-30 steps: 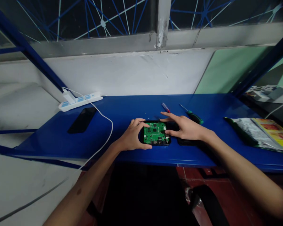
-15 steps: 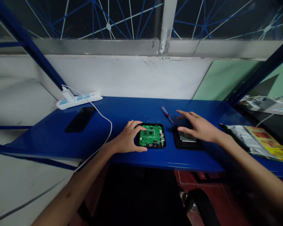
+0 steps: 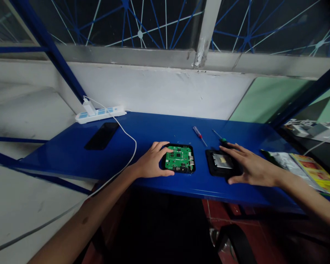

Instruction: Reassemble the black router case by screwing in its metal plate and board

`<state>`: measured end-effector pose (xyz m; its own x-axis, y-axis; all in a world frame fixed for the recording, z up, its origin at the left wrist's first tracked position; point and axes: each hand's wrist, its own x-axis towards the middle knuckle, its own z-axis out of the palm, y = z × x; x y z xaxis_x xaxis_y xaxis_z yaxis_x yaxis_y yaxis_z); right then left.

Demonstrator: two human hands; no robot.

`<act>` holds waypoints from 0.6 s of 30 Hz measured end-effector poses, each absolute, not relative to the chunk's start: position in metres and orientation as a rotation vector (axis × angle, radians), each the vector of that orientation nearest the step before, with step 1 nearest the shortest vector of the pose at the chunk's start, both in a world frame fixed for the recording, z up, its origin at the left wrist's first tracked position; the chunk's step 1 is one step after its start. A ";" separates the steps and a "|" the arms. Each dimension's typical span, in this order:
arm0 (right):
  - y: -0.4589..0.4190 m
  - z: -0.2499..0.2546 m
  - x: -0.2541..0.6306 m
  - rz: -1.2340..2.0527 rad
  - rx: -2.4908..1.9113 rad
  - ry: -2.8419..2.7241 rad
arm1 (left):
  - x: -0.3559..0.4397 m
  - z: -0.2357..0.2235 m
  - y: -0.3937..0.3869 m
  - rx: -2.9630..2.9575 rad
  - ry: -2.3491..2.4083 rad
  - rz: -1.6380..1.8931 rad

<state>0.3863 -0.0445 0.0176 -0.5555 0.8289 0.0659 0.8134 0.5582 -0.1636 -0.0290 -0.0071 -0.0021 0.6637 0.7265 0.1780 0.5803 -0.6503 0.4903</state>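
Note:
A black plastic case (image 3: pixel 194 161) lies on the blue table, with a green circuit board (image 3: pixel 178 158) inside it. My left hand (image 3: pixel 154 161) grips its left side, the thumb along the near edge and the fingers over the far left corner. To the right lies a black cover (image 3: pixel 211 168) with a silver metal plate (image 3: pixel 222 161) on it. My right hand (image 3: pixel 250 167) spans the cover's right side with fingers and thumb spread apart. Whether it presses on the cover I cannot tell.
Behind the cover lie a clear-handled screwdriver (image 3: pixel 199 135) and a green-handled screwdriver (image 3: pixel 222 140). A black phone (image 3: pixel 102 136), a white power strip (image 3: pixel 100 114) and a white cable (image 3: pixel 130 137) are at the left. A shiny packet (image 3: pixel 305 170) lies at the right.
My right hand has moved from above the cover to its right side, uncovering the metal plate and the green-handled screwdriver. My left hand stays on the case. The view has shifted slightly.

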 end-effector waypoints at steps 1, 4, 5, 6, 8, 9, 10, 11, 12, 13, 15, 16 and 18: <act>-0.045 0.017 0.387 0.191 -1.426 -2.632 | -0.029 -0.002 -0.007 2.482 1.028 0.520; -0.049 0.017 0.387 0.240 -1.475 -2.580 | -0.028 -0.002 -0.008 2.480 1.031 0.553; -0.049 0.018 0.387 0.253 -1.478 -2.570 | -0.028 -0.003 -0.008 2.481 1.029 0.557; -0.050 0.019 0.385 0.267 -1.470 -2.567 | -0.028 -0.004 -0.007 2.482 1.025 0.558; -0.050 0.026 0.379 0.282 -1.438 -2.558 | -0.028 -0.006 -0.007 2.486 1.020 0.543; -0.049 0.030 0.374 0.281 -1.420 -2.549 | -0.028 -0.007 -0.007 2.489 1.026 0.530; -0.048 0.034 0.368 0.272 -1.404 -2.532 | -0.028 -0.008 -0.006 2.489 1.041 0.516; -0.046 0.039 0.361 0.264 -1.391 -2.514 | -0.028 -0.008 -0.006 2.485 1.061 0.503; -0.044 0.043 0.353 0.249 -1.376 -2.492 | -0.027 -0.009 -0.006 2.477 1.085 0.492; -0.041 0.047 0.344 0.237 -1.349 -2.473 | -0.027 -0.009 -0.006 2.465 1.106 0.479; -0.034 0.054 0.325 0.220 -1.280 -2.446 | -0.026 -0.009 -0.007 2.439 1.131 0.470; -0.029 0.056 0.315 0.211 -1.258 -2.435 | -0.026 -0.008 -0.007 2.434 1.128 0.474; -0.020 0.058 0.296 0.185 -1.232 -2.427 | -0.025 -0.008 -0.007 2.435 1.109 0.506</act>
<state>0.2955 -0.0200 0.0579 -0.5248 0.7968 0.2993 0.7424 0.6005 -0.2971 -0.0249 -0.0072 -0.0076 0.6166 0.7724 0.1523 0.6214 -0.5963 0.5082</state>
